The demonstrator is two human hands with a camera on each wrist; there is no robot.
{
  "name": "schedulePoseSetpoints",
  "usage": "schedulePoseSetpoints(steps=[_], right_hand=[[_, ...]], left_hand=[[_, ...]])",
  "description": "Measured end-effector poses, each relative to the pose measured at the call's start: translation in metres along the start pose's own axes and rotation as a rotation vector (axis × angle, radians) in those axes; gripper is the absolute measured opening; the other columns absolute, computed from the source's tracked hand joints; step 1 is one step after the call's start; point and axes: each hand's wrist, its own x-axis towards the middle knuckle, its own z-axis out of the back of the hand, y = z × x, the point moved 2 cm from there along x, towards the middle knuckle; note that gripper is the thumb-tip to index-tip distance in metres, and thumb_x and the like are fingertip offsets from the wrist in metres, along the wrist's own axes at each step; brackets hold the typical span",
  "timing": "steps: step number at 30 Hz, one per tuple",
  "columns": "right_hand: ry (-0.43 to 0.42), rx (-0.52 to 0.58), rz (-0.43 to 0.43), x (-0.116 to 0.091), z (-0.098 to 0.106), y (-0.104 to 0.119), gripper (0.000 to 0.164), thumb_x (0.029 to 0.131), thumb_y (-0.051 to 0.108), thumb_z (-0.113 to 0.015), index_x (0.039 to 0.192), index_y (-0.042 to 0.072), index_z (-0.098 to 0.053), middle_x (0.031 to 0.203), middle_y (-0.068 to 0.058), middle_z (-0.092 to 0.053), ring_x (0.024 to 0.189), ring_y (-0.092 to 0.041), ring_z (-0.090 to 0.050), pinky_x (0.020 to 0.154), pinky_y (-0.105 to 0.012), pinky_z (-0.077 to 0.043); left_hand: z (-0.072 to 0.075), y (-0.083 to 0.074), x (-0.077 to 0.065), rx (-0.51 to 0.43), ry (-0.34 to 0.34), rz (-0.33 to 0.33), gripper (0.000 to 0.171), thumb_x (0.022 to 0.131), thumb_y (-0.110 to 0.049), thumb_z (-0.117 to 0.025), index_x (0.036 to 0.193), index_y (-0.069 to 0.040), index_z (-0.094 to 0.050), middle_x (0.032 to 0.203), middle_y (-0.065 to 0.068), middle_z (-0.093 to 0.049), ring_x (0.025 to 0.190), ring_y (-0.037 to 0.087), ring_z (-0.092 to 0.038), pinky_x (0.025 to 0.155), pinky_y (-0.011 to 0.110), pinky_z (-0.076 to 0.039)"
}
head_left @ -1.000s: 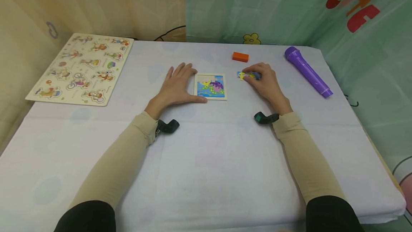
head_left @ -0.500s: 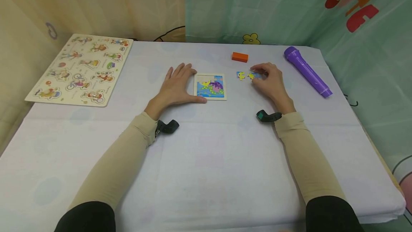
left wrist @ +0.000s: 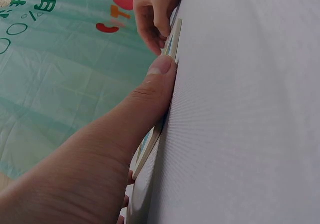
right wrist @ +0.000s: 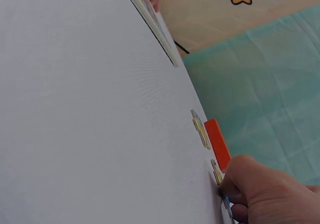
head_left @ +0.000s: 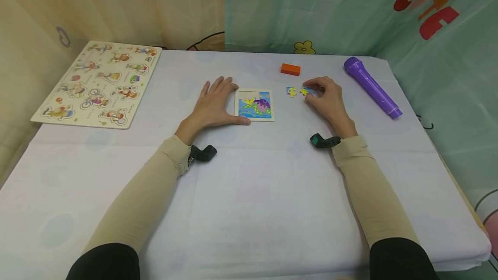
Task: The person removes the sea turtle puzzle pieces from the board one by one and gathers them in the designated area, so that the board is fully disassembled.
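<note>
My left hand [head_left: 212, 107] is spread flat beside a small jigsaw puzzle tray [head_left: 254, 119] with a pale rim. The index fingertip is at the tray's upper left corner and the thumb lies along its near edge. A purple, yellow and blue picture fills most of the tray; a pale gap shows at its upper left. To the right, my right hand [head_left: 328, 100] pinches a blue and yellow puzzle piece [head_left: 303, 91] by its far end, low on the cloth, fingers partly covering it. Another puzzle piece [head_left: 291, 92] lies just left of it.
An orange block [head_left: 290, 69] sits behind the pieces. A purple microphone-shaped toy [head_left: 372, 86] lies at the right. On the far left rests a large picture-puzzle board [head_left: 93, 83]. Curtains [head_left: 295, 7] hang right behind the white-covered table [head_left: 249, 211].
My right hand has shifted slightly right, from over both loose pieces to the right-hand one, uncovering the left piece. The left hand and the tray have stayed put.
</note>
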Motion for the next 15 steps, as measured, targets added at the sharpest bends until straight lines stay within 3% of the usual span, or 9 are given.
schedulePoseSetpoints(steps=[10,15], right_hand=[[-0.046,0.002,0.014,0.000,-0.001,0.000,0.034,0.091,0.008,-0.064,0.123,0.009,-0.075,0.118,-0.011,-0.068,0.111,-0.025,-0.057,0.102,-0.039,-0.046],[-0.084,0.026,0.057,0.000,-0.006,0.011,0.031,0.092,0.006,-0.064,0.120,0.009,-0.076,0.115,-0.010,-0.069,0.110,-0.024,-0.058,0.101,-0.037,-0.044]], left_hand=[[0.000,-0.001,0.000,-0.001,0.000,0.003,0.113,0.072,-0.076,-0.081,0.158,-0.017,-0.038,0.177,0.010,-0.019,0.165,0.029,-0.004,0.132,0.055,0.006],[0.000,-0.001,0.000,0.004,-0.003,0.001,0.114,0.072,-0.076,-0.082,0.158,-0.016,-0.038,0.177,0.010,-0.018,0.165,0.030,-0.004,0.132,0.056,0.006]])
